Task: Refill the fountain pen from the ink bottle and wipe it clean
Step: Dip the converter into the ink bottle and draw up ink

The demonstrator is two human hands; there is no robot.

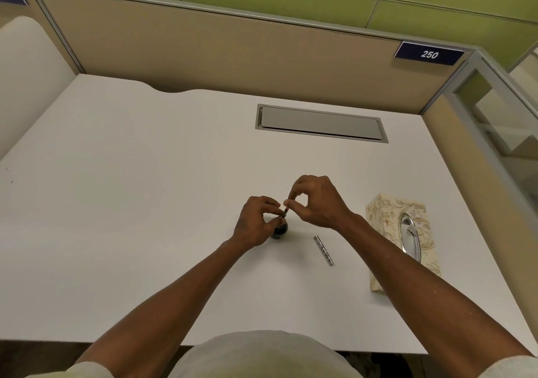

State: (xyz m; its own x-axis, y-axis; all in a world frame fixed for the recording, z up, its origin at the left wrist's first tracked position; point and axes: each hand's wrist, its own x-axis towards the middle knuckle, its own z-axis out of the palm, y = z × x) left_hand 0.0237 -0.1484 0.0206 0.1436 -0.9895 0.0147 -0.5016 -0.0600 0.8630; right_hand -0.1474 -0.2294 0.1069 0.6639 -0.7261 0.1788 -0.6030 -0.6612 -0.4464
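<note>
A small dark ink bottle (280, 231) stands on the white desk (145, 202), partly hidden behind my left hand (256, 221). Just above the bottle, both hands pinch a thin dark pen part (285, 212). My left hand holds its lower end. My right hand (316, 201) grips its upper end between thumb and forefinger. Whether the tip is in the ink is hidden. A silver pen barrel (323, 250) lies loose on the desk to the right of the bottle.
A floral tissue box (384, 217) sits at the right, close to my right forearm. A grey cable hatch (320, 123) is set in the desk further back. Beige partition walls enclose the desk behind and at both sides.
</note>
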